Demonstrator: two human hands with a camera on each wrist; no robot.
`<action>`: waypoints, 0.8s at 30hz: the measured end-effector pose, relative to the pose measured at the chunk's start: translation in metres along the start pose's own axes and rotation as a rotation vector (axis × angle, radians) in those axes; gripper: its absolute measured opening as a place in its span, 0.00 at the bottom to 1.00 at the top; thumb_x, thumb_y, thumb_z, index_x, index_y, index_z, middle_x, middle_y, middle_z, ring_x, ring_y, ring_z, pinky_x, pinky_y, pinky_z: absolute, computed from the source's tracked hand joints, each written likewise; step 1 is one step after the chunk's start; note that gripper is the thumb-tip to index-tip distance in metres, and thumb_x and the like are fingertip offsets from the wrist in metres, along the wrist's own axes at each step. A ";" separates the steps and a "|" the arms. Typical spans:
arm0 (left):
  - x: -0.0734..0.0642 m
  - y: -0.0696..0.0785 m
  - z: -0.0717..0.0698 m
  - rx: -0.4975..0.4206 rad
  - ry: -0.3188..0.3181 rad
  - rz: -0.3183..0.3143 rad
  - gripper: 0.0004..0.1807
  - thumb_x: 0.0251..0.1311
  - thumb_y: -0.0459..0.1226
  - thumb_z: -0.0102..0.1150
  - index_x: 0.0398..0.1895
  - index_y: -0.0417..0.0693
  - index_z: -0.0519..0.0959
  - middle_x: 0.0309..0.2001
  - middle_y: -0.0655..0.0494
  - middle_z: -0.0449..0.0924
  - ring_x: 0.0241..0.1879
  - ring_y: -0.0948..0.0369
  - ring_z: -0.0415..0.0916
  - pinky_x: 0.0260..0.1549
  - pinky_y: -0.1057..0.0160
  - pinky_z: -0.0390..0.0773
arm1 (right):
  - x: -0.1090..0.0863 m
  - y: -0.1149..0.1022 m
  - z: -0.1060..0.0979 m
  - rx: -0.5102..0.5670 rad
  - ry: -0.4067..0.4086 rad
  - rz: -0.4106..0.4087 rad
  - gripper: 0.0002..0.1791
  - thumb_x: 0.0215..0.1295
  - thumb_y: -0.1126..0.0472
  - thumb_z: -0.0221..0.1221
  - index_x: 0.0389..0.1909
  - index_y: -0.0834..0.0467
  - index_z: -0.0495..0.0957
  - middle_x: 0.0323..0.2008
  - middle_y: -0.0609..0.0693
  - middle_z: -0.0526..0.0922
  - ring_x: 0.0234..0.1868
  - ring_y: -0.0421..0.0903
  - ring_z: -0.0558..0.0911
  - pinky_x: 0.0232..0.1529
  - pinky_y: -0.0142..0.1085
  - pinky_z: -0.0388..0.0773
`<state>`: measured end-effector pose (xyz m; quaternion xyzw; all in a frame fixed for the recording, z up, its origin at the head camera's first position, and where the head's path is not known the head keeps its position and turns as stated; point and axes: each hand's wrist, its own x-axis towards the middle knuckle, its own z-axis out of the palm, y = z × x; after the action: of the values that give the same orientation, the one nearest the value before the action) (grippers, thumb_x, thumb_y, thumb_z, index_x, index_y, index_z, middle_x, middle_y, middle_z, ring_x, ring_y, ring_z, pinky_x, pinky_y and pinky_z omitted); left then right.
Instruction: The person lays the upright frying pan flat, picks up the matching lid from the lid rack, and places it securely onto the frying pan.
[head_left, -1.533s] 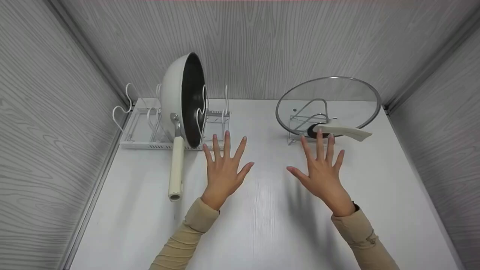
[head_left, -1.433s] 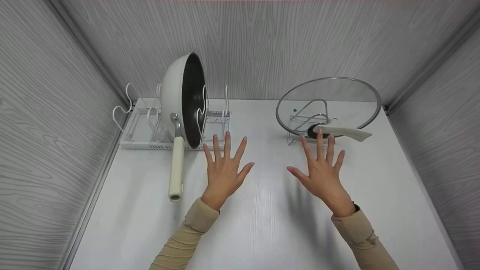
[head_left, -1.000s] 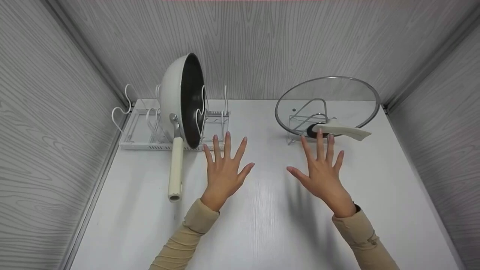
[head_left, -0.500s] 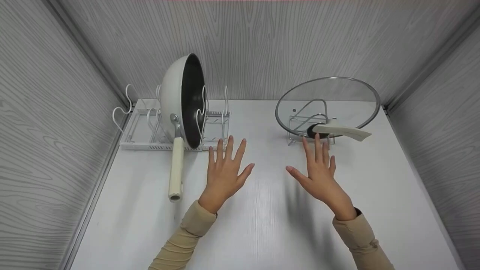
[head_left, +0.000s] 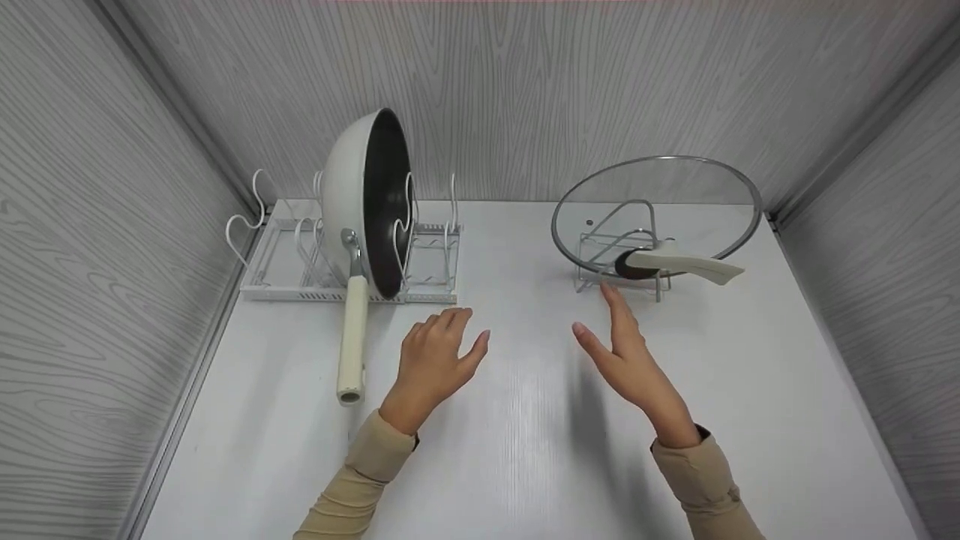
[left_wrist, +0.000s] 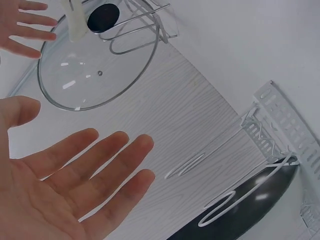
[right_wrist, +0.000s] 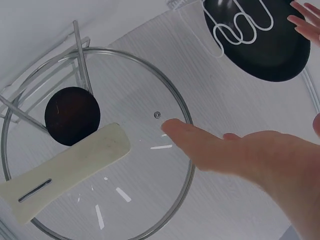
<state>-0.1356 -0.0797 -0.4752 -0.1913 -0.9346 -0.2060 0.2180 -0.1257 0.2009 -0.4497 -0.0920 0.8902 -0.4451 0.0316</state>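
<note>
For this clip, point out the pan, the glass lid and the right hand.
Pan [head_left: 351, 187]: head view, white outer wall.
Glass lid [head_left: 684, 214]: head view, clear pane.
Right hand [head_left: 634, 367]: head view, near the thumb's base.

Tan sleeves [head_left: 341, 496], wide cuffs [head_left: 379, 447]; bare hands [head_left: 433, 364].

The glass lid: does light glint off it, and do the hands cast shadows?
Left wrist view: small white glints on the lid, a shine on the inside of the pan; right wrist view: white streaks on the lid; head view: a soft shadow, likely from the right hand, on the table, while any from the left hand is too faint to tell.
</note>
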 end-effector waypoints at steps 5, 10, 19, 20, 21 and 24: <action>-0.007 -0.007 -0.002 -0.057 -0.031 -0.056 0.19 0.65 0.47 0.60 0.47 0.40 0.83 0.42 0.45 0.86 0.33 0.48 0.84 0.30 0.50 0.82 | 0.000 -0.003 0.006 0.115 -0.008 -0.013 0.43 0.76 0.45 0.50 0.78 0.60 0.40 0.78 0.59 0.42 0.78 0.57 0.43 0.73 0.59 0.43; -0.015 -0.016 -0.003 -0.116 -0.045 -0.101 0.17 0.65 0.45 0.60 0.45 0.41 0.83 0.38 0.46 0.86 0.29 0.50 0.84 0.26 0.53 0.81 | -0.001 -0.008 0.013 0.231 -0.020 -0.003 0.40 0.77 0.48 0.50 0.78 0.60 0.43 0.78 0.59 0.45 0.77 0.57 0.47 0.74 0.57 0.46; -0.031 -0.034 -0.006 -0.192 -0.052 -0.187 0.14 0.65 0.43 0.61 0.44 0.41 0.83 0.37 0.46 0.86 0.31 0.53 0.84 0.27 0.53 0.82 | 0.000 -0.020 0.030 0.435 -0.047 0.014 0.37 0.77 0.51 0.49 0.77 0.59 0.45 0.76 0.58 0.52 0.76 0.54 0.53 0.73 0.52 0.53; -0.033 -0.036 -0.007 -0.202 -0.041 -0.191 0.14 0.64 0.43 0.61 0.43 0.41 0.83 0.36 0.46 0.86 0.31 0.53 0.84 0.27 0.53 0.82 | 0.000 -0.022 0.032 0.454 -0.048 0.014 0.36 0.77 0.51 0.49 0.77 0.58 0.45 0.75 0.57 0.52 0.76 0.53 0.54 0.73 0.51 0.54; -0.034 -0.038 -0.007 -0.217 -0.028 -0.196 0.13 0.64 0.42 0.62 0.43 0.40 0.83 0.36 0.45 0.86 0.30 0.53 0.84 0.28 0.53 0.82 | 0.000 -0.023 0.034 0.477 -0.050 0.011 0.36 0.77 0.51 0.49 0.77 0.58 0.45 0.75 0.58 0.53 0.76 0.53 0.54 0.73 0.51 0.55; -0.036 -0.045 -0.008 -0.273 -0.008 -0.218 0.11 0.63 0.38 0.63 0.40 0.37 0.83 0.34 0.43 0.86 0.30 0.51 0.84 0.30 0.53 0.83 | 0.001 -0.027 0.041 0.529 -0.045 0.008 0.35 0.77 0.51 0.49 0.77 0.58 0.47 0.74 0.57 0.55 0.75 0.52 0.56 0.72 0.51 0.57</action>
<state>-0.1233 -0.1310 -0.5003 -0.1174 -0.9140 -0.3528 0.1625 -0.1179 0.1530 -0.4529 -0.0870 0.7423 -0.6600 0.0760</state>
